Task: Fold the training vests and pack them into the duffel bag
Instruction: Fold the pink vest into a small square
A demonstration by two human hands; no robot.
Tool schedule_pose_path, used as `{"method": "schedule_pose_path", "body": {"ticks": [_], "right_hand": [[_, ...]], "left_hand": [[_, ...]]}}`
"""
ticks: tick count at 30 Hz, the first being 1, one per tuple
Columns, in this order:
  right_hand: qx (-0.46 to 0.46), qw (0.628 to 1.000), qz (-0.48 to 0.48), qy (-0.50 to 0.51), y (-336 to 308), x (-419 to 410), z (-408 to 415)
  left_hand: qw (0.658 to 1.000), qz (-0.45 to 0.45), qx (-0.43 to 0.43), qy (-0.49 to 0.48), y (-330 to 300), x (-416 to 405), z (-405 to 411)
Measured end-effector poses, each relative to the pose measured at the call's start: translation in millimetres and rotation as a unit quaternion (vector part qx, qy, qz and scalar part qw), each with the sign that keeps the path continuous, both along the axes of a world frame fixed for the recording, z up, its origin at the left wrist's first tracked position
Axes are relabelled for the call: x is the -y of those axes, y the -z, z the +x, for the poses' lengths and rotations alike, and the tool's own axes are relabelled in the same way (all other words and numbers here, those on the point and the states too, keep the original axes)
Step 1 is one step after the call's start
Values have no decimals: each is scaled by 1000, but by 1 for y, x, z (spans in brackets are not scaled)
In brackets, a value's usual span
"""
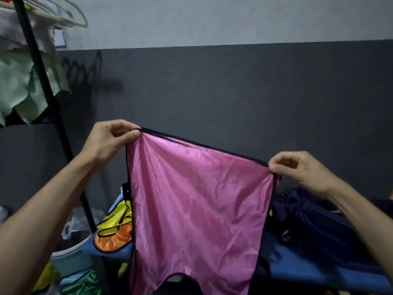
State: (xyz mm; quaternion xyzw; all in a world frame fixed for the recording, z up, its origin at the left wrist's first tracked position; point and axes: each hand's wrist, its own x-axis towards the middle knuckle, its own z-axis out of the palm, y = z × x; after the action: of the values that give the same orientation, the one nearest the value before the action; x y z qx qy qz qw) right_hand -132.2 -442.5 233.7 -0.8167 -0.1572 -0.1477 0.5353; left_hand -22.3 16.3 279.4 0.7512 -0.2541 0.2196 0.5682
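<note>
Pink mesh, thin and limp, trimmed in black binding: the pink vest (197, 201) hangs in the air in front of you, above the blue table (302, 267). Your left hand (108, 143) pinches one corner of its top edge between thumb and fingers; your right hand (297, 169) pinches the other corner the same way, somewhat lower. The hem is drawn taut between them and the body drapes freely below.

Handling judgement: the fabric looks very light, soft and slick, with no stiffness of its own. It will likely slide off a loose fold, so hold it by the bound edges and corners, where the trim gives purchase.

Containers: the navy duffel bag (314, 222) lies on the table just right of the vest, behind your right forearm. Its opening and contents cannot be made out. A yellow vest (114, 222) and an orange vest (112, 239) lie heaped on the table's left end, unfolded. Below, a pale bucket (70, 258) holds a plastic bag (74, 226).
</note>
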Motion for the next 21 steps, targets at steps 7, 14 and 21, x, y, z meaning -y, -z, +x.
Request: {"method": "schedule_pose_path", "body": {"ticks": [7, 14, 21], "right_hand": [[85, 987, -108, 78, 13, -3, 8], [73, 993, -84, 49, 25, -3, 14], [52, 992, 22, 110, 19, -1, 18]], "left_hand": [[999, 34, 31, -21, -2, -2, -3], [994, 72, 76, -36, -8, -2, -1], [962, 177, 174, -116, 0, -6, -2]]}}
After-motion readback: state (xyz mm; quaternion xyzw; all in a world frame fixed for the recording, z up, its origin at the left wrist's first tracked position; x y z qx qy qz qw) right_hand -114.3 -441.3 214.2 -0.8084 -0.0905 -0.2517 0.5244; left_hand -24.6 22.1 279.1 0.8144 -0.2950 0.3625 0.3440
